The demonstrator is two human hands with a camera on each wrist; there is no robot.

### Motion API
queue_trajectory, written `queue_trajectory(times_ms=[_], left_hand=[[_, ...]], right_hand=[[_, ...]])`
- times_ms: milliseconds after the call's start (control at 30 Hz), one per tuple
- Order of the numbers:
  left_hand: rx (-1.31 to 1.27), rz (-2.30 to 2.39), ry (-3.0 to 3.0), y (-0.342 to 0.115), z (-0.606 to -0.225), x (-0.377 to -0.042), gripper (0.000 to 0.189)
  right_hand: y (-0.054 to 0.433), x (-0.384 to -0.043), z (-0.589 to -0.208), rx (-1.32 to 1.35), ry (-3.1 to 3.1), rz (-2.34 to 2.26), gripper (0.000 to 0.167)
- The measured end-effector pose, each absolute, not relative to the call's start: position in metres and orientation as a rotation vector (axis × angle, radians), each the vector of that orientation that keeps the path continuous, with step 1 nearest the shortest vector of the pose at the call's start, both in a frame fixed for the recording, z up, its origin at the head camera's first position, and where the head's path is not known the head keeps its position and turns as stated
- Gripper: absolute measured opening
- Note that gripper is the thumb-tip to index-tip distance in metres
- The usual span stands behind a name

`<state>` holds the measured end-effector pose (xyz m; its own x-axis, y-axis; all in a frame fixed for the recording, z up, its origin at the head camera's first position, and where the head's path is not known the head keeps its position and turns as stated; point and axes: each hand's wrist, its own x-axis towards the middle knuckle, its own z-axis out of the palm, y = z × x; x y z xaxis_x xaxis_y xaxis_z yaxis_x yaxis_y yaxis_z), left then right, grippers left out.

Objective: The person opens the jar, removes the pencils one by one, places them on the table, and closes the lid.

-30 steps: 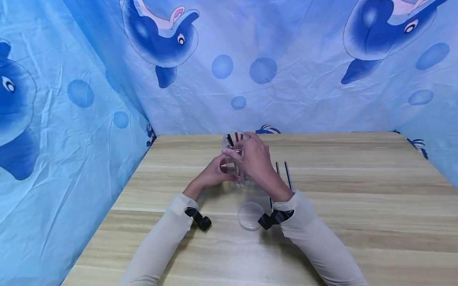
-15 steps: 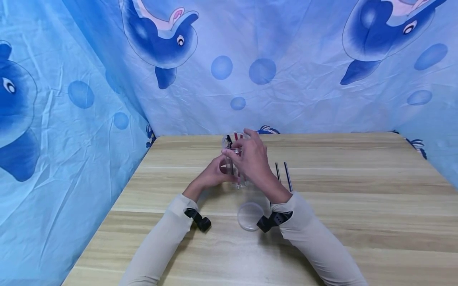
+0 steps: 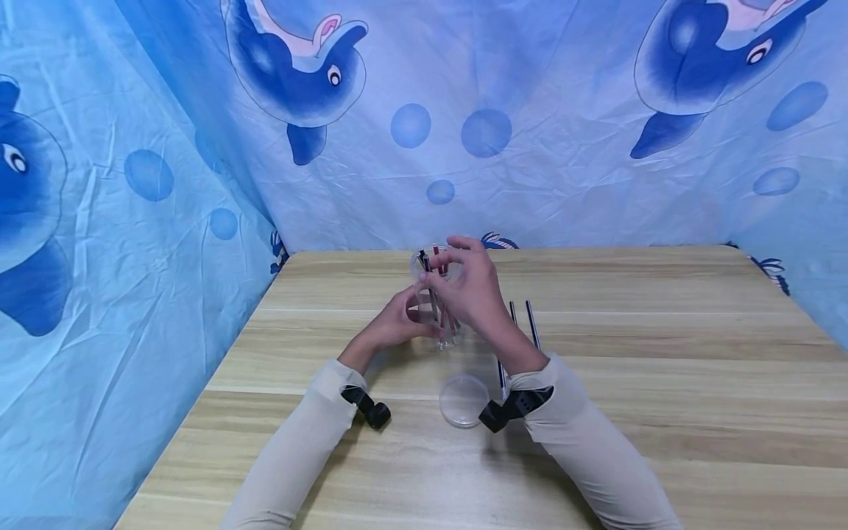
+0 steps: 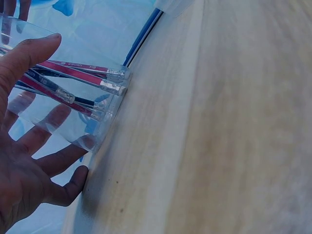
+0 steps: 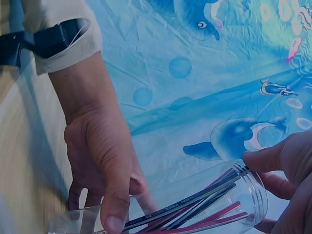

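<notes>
A clear plastic jar [image 3: 447, 340] holds several red and black pencils, whose metal ferrule ends [image 4: 113, 87] lie at its bottom. My left hand [image 3: 395, 322] grips the jar around its side, thumb on one side and fingers on the other. At the jar's mouth [image 5: 261, 197], my right hand [image 3: 470, 283] pinches the upper end of a black pencil [image 5: 195, 197] between thumb and index finger. That pencil's lower part is inside the jar. In the right wrist view, the right thumb [image 5: 268, 157] is at the threaded rim.
A round clear lid [image 3: 464, 401] lies on the wooden table [image 3: 662, 353], nearer than the jar. Two dark pencils [image 3: 533, 324] lie beside the right forearm, which partly covers them. A blue dolphin-print curtain [image 3: 543, 199] stands behind the table.
The right hand's fingertips have shifted slightly at the jar's mouth, and the black pencil's end now shows more clearly between them. The left hand and jar have stayed in place.
</notes>
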<state>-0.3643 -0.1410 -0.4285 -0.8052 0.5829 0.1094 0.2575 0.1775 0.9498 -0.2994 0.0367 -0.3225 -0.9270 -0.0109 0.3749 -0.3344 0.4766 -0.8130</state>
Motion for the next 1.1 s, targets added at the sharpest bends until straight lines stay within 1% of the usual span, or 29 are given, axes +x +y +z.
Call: queue_trajectory(times_ms=[500,700,900,1100], left_hand=[[0.780,1.654,2.186,-0.1414,-0.4280,-0.3638,0.095],[0.765,1.647,2.179,-0.1419,-0.4273,-0.3643,0.095],[0.765,1.634,2.205,-0.1416,-0.4264,-0.3641,0.097],[0.759,1.629,2.206,-0.1412,-0.4274,-0.3643,0.098]], right_hand=[[0.0367,-0.2957,-0.3200,0.330,-2.273,1.546,0.016],[0.0365,-0.2942,-0.3174,0.444,-2.130,1.578,0.012],[0.0355,-0.2926,-0.3147,0.608,-1.926,1.766,0.012],[0.0345,-0.2929,-0.3153,0.575,-1.879,1.806,0.016]])
